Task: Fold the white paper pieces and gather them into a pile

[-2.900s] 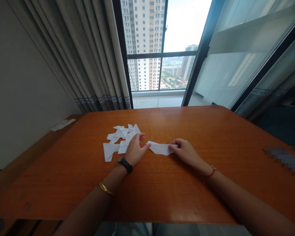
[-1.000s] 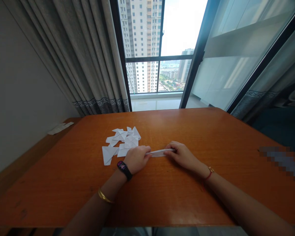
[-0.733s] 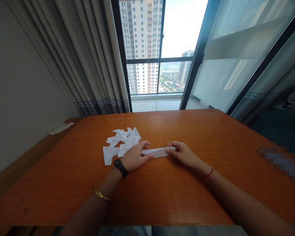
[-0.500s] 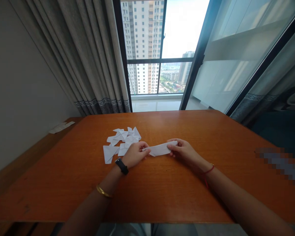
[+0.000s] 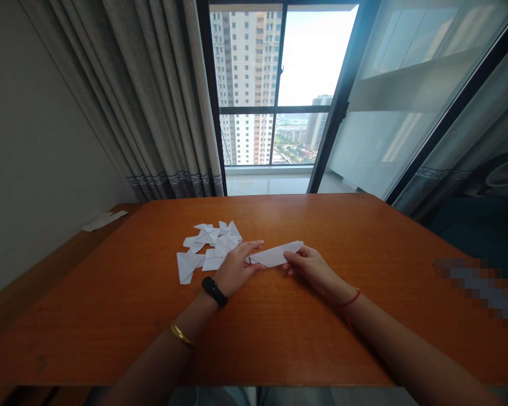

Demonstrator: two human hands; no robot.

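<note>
A folded strip of white paper (image 5: 275,255) is held a little above the table, slanting up toward the right. My right hand (image 5: 307,265) pinches its right part, thumb on top and fingers behind. At the strip's left end is my left hand (image 5: 239,264), its thumb and forefinger spread apart with the paper's end between them. Whether the left palm touches the paper cannot be seen. Just beyond and left of that hand lies a loose pile of folded white paper pieces (image 5: 211,235), several of them overlapping.
The brown wooden table (image 5: 322,344) stretches to the window (image 5: 275,110). A flat pale paper (image 5: 105,220) rests on a ledge by the left wall. At the right edge of the table a blurred-out object (image 5: 482,285) lies. A grey curtain (image 5: 152,113) hangs behind at left.
My left hand has loosened its pinch and spread thumb and forefinger at the strip's left end. My right hand has shifted slightly left along with the paper.
</note>
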